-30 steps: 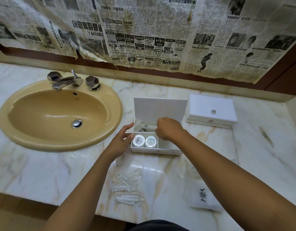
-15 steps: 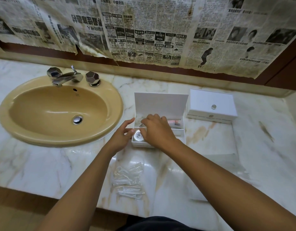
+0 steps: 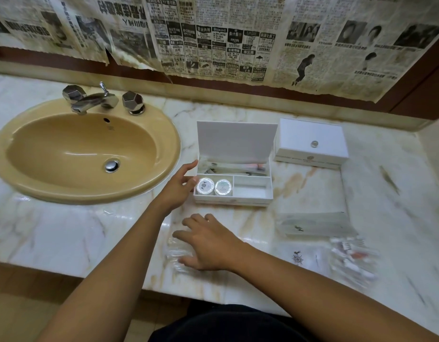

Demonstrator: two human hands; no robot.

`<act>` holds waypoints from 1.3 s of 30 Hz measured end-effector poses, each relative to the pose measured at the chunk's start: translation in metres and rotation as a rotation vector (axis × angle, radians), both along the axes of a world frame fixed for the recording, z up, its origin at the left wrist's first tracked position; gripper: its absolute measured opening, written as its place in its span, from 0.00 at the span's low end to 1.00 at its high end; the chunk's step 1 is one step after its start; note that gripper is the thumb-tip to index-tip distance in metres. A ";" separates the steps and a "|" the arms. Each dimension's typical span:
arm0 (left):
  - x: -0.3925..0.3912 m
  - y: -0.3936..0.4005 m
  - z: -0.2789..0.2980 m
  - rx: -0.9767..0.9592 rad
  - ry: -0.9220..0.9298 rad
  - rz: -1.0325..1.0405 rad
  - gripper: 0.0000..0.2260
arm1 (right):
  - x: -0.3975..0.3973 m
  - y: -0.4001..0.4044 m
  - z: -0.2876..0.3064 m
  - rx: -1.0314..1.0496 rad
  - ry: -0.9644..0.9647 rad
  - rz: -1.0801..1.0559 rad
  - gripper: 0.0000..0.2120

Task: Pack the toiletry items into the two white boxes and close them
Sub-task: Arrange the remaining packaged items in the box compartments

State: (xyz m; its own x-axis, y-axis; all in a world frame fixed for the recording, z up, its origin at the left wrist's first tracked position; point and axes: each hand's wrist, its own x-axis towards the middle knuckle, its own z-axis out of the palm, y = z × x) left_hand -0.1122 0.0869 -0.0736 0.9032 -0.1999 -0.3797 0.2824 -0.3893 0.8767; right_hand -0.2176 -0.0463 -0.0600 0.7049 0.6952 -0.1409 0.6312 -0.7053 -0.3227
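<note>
Lid raised, the open box (image 3: 233, 191) holds 2 round tins (image 3: 214, 186); left hand (image 3: 179, 187) spread touching it, right hand (image 3: 208, 245) splayed on clear packets (image 3: 176, 253) nearer.

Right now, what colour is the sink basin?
The sink basin is a tan, mustard-beige colour with a chrome drain, seen clearly in the head view.

- left hand (image 3: 179, 188): arm stretched out far, fingers loosely spread, palm facing right
- right hand (image 3: 208, 244): nearer, palm down, fingers splayed, arm crossing in from the right

Marble counter (image 3: 65, 233), open white box (image 3: 234, 196), closed white box (image 3: 311, 146), clear packets (image 3: 314, 224)
</note>
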 end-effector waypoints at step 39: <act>0.002 0.002 -0.005 -0.003 0.006 -0.004 0.18 | 0.026 -0.035 0.010 -0.112 0.003 -0.369 0.09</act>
